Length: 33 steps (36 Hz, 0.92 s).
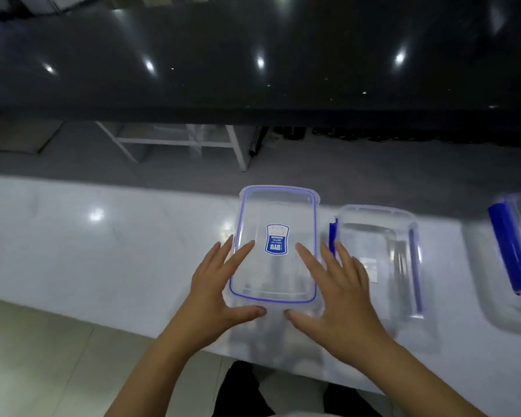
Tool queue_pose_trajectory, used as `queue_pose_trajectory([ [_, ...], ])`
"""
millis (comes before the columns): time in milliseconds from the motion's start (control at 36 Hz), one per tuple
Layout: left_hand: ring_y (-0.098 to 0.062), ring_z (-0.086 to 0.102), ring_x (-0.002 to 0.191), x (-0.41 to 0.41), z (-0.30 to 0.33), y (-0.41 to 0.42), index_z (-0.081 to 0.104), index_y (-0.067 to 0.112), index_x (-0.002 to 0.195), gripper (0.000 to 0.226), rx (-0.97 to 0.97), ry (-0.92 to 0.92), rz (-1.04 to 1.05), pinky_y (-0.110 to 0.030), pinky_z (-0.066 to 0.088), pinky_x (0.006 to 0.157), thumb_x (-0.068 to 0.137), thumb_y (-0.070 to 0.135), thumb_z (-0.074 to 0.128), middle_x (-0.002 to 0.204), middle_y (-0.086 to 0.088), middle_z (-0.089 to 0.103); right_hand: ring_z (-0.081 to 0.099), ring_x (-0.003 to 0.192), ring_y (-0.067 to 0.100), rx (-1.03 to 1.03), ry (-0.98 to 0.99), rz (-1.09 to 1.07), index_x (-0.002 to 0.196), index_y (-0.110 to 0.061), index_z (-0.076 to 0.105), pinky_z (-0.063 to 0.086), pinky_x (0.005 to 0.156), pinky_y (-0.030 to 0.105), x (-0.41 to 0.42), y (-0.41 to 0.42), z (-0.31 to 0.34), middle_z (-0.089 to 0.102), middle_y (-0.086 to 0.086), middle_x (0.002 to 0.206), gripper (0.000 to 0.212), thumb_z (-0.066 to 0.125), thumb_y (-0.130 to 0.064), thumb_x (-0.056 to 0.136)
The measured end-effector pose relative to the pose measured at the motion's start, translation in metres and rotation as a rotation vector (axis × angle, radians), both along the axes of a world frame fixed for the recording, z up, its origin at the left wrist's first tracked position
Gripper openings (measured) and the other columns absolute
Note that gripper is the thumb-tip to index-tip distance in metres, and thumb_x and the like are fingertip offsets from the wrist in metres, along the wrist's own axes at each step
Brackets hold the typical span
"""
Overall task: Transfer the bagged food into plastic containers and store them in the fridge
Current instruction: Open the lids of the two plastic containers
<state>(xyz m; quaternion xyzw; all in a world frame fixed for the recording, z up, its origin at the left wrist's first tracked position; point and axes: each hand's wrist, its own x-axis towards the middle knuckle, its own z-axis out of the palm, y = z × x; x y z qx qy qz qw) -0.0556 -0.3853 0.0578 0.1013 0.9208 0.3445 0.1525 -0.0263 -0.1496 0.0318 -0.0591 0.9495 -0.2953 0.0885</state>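
Both hands flat, fingers straight — left hand [215, 291], right hand [337, 291] pressing container lid [275, 266].

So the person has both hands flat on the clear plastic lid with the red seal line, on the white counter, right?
Not quite: the head view shows the seal line is blue, not red. Both the left hand and right hand do lie with straight fingers on the clear plastic lid on the white counter.
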Motion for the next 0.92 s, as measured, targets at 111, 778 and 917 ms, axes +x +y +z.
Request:
queue_pose_trajectory([
  [111, -0.012, 0.008, 0.152, -0.016, -0.012, -0.065, 0.019, 0.047, 0.153, 0.105, -0.047, -0.003, 0.013, -0.054, 0.025, 0.119, 0.064, 0.068, 0.071, 0.165, 0.017, 0.011, -0.028, 0.149, 0.013, 0.002, -0.029, 0.024, 0.137, -0.065, -0.025, -0.015, 0.119, 0.040, -0.019, -0.071, -0.017, -0.015, -0.009, 0.167, 0.096, 0.049, -0.079, 0.078],
  [778, -0.023, -0.014, 0.153, -0.077, -0.127, -0.225, -0.014, 0.061, 0.146, 0.103, -0.258, 0.080, -0.135, -0.041, -0.006, 0.120, 0.067, 0.088, 0.046, 0.167, 0.005, -0.010, -0.030, 0.148, 0.014, 0.239, -0.070, -0.017, 0.146, -0.057, -0.022, -0.016, 0.120, 0.046, -0.057, -0.224, -0.095, -0.019, -0.007, 0.165, 0.083, 0.024, -0.083, 0.083],
  [917, -0.025, -0.011, 0.153, -0.081, -0.105, -0.221, -0.024, 0.061, 0.141, 0.118, -0.222, -0.013, -0.140, -0.045, 0.002, 0.122, 0.062, 0.085, 0.061, 0.167, 0.001, -0.012, -0.028, 0.149, 0.015, 0.166, -0.119, -0.041, 0.142, -0.063, -0.023, -0.015, 0.120, 0.044, -0.054, -0.217, -0.077, -0.019, -0.011, 0.165, 0.088, 0.034, -0.085, 0.079],
])
